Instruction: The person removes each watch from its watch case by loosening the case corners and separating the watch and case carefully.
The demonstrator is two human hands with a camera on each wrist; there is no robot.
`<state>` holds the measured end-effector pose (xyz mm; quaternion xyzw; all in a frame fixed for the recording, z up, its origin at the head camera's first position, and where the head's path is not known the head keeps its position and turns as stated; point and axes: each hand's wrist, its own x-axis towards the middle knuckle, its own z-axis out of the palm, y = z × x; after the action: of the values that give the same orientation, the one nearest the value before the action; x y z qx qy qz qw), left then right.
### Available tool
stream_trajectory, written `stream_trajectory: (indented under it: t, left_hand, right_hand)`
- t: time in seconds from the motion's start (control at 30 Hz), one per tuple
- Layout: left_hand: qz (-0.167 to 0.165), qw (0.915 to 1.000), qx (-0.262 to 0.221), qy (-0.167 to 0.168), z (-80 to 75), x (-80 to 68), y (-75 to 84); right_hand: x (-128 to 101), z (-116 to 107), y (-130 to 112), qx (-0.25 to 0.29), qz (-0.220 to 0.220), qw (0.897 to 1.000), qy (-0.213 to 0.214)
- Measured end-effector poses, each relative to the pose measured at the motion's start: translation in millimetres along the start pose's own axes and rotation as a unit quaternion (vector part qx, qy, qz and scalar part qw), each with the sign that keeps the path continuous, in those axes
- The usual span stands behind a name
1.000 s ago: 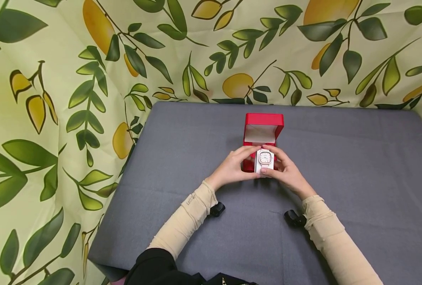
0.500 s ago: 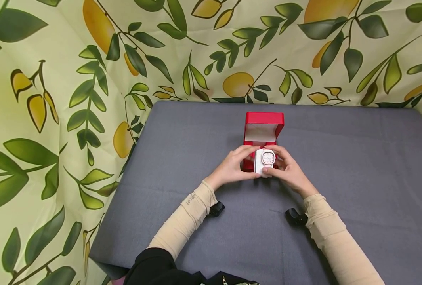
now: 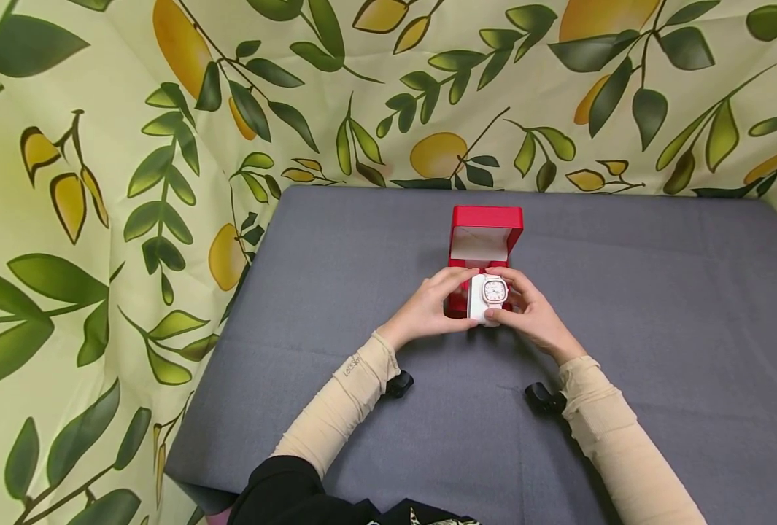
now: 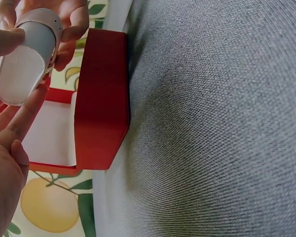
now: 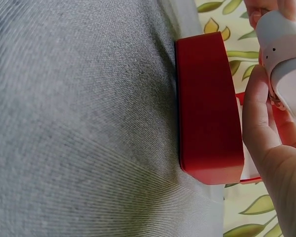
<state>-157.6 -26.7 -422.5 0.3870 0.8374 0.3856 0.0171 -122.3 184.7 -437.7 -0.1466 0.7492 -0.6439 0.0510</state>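
A wristwatch (image 3: 495, 291) with a white dial and pale pink strap (image 5: 285, 48) is fastened around a white watch cushion (image 3: 477, 302). My left hand (image 3: 433, 308) holds the cushion's left end between thumb and fingers. With thumb and fingers, my right hand (image 3: 538, 318) grips the watch at the cushion's right end. Both wrist views show the cushion (image 4: 22, 71) lifted above the red box's base (image 4: 102, 98). In the head view the cushion and hands cover most of that base, and the box's raised lid (image 3: 486, 216) shows its pale lining.
The red box (image 5: 209, 108) stands on a grey cloth-covered table (image 3: 335, 277). Behind and to the left hangs a cream curtain (image 3: 375, 65) printed with leaves and yellow fruit. Black wrist camera mounts (image 3: 399, 385) sit under the forearms, close over the cloth.
The watch has slid right along the cushion toward its right end, moved by my right hand. My left hand keeps its hold and stays almost still. The box has not moved.
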Motion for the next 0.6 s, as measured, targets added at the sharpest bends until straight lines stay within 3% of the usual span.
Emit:
stream_trajectory:
  t: [0.13, 0.23, 0.37, 0.6]
  left_hand:
    - [0.001, 1.0, -0.001, 0.001, 0.3, -0.2, -0.6]
    - [0.003, 0.9999, -0.006, 0.014, 0.0, 0.0, -1.4]
    - [0.0, 0.9996, -0.011, 0.025, -0.3, -0.1, -2.8]
    - [0.002, 0.9997, -0.019, 0.016, 2.1, -1.2, -3.0]
  right_hand:
    - [-0.4, 0.6, 0.5, 0.026, -0.002, 1.0, -0.001]
    - [-2.1, 1.3, 0.3, 0.102, 0.022, 0.995, -0.001]
    - [-5.3, 3.2, -0.2, 0.193, 0.061, 0.979, -0.007]
    - [-5.2, 4.9, -0.7, 0.196, 0.091, 0.976, -0.019]
